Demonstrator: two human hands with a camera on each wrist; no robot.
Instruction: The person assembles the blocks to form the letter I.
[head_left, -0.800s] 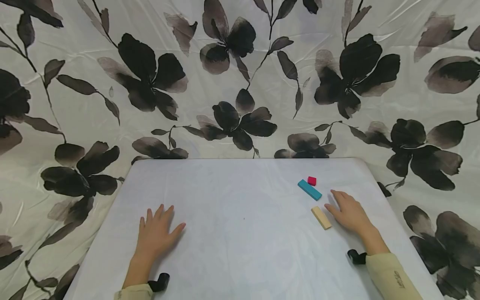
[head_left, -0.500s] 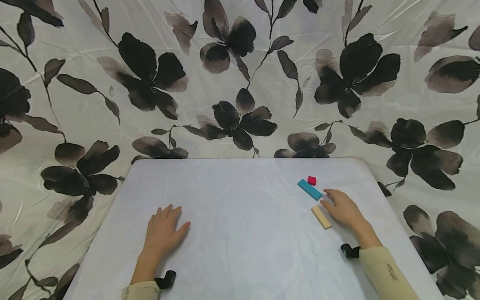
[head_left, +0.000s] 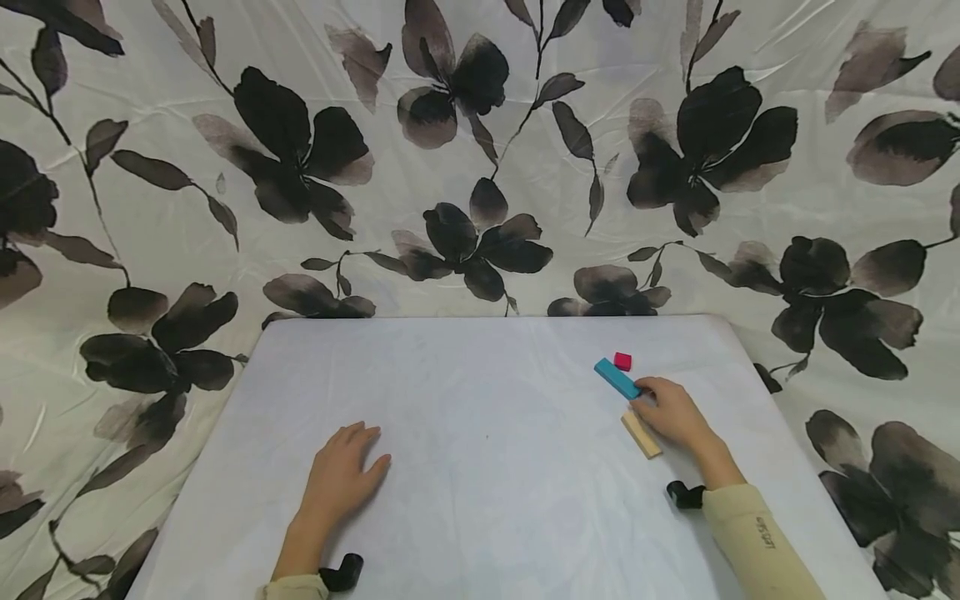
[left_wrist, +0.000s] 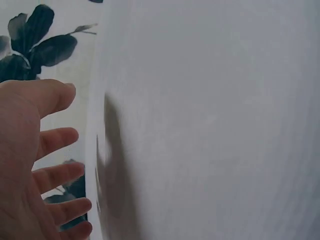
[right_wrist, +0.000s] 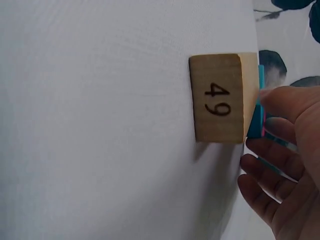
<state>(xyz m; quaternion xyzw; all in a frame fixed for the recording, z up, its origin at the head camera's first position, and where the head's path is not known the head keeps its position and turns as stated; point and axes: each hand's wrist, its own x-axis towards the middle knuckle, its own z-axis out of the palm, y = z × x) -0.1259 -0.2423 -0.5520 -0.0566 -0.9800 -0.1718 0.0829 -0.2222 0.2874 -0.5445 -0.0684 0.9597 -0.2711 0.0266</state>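
The right hand (head_left: 672,414) lies on the bench (head_left: 480,500), its relaxed fingers (right_wrist: 270,165) touching the near end of the blue block (head_left: 617,378), the wooden block (head_left: 641,434) just beside. The left hand (head_left: 341,479) rests flat, fingers released.

I sit at a staged recording corner rather than a lived-in room. A sheet (head_left: 172,200) printed with dark flowers hangs across the whole upper frame and down both sides. My table (head_left: 480,500) wears a plain white cover, bearing only small coloured blocks (head_left: 618,379) at right.
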